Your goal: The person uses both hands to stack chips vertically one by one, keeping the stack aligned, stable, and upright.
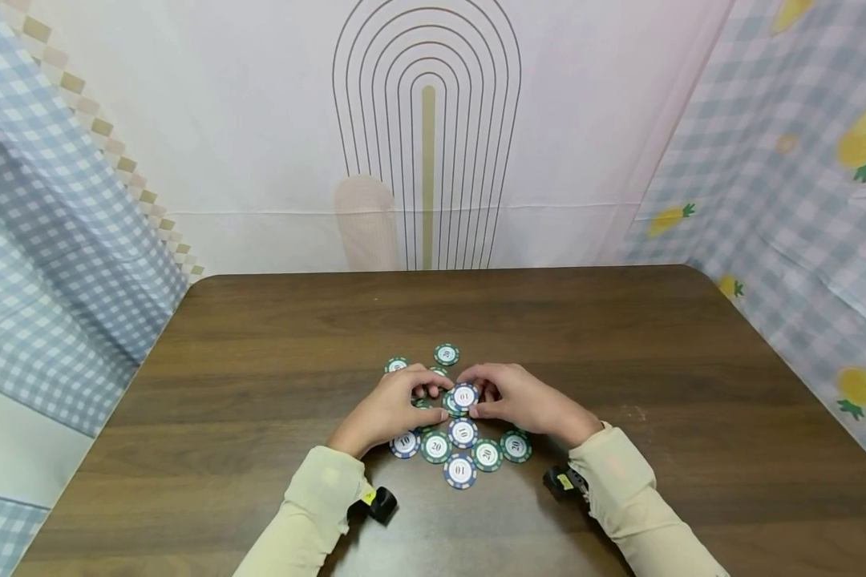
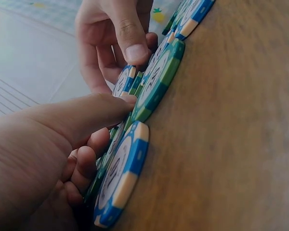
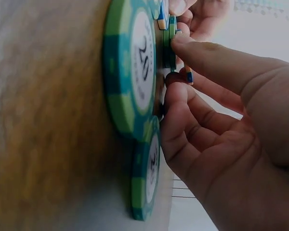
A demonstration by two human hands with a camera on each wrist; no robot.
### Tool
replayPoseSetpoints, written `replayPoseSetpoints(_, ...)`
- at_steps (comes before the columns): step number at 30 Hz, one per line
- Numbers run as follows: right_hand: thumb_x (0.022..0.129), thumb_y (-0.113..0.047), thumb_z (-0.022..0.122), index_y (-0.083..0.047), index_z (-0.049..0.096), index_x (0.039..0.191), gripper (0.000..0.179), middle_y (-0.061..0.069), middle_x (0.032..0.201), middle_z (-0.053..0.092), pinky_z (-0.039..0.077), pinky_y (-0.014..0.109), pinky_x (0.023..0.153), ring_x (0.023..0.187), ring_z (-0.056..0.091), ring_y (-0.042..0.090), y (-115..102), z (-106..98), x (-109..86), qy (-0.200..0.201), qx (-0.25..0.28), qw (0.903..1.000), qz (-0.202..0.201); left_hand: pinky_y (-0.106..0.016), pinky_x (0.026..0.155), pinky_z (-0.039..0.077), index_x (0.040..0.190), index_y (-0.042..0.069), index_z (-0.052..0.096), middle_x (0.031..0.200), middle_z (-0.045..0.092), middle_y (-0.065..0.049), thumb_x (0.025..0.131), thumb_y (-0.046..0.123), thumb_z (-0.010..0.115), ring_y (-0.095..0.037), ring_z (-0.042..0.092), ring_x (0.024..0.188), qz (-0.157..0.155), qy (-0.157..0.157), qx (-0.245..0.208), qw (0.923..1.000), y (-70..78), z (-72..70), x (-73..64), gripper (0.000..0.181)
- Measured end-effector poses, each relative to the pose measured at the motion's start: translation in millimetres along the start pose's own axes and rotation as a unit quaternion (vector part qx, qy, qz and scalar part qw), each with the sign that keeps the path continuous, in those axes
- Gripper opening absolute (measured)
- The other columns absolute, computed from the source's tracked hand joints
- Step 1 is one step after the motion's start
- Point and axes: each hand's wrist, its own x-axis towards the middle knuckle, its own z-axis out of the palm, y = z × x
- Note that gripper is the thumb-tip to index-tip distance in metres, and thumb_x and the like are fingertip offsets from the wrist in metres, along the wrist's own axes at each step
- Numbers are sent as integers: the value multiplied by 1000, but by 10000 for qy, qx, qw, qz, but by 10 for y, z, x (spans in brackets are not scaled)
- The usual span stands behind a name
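Both hands meet over a small stack of poker chips near the middle of the table. A blue-and-white poker chip (image 1: 465,396) marked 10 lies on top, overlapping a green poker chip (image 1: 451,404). My right hand (image 1: 523,398) pinches the blue chip's right side between thumb and curled fingers. From the left, thumb and forefinger of my left hand (image 1: 397,403) curve round the green chip's edge. In the right wrist view, green chips (image 3: 168,50) show beneath the blue chip (image 3: 189,75). Part of the stack is hidden by fingers.
Around the hands lie several loose chips, among them a blue chip (image 1: 460,471) in front, green chips (image 1: 487,455) beside it, and another green chip (image 1: 446,354) behind. The brown wooden table (image 1: 260,336) backs onto a hanging cloth (image 1: 260,144).
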Motion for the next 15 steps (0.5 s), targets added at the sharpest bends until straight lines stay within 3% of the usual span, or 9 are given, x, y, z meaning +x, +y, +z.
replayPoseSetpoints(9, 94, -15, 82, -4, 72, 125, 34, -1, 94, 61, 50, 25, 72, 80, 54, 8, -64, 19, 9, 224, -580, 9980, -150, -29, 82, 46, 122, 17, 77, 98, 61, 4, 92, 17, 83, -12, 53, 87, -52, -8, 26, 10000, 21, -6, -8, 31)
replayPoseSetpoints(15, 96, -16, 80, -4, 73, 123, 31, 0, 97, 62, 49, 25, 72, 82, 54, 11, -96, 36, 8, 319, -660, 9972, -173, -29, 82, 46, 123, 15, 76, 98, 61, 4, 91, 16, 83, -11, 53, 87, 54, 20, 71, 10000, 6, 4, -1, 32)
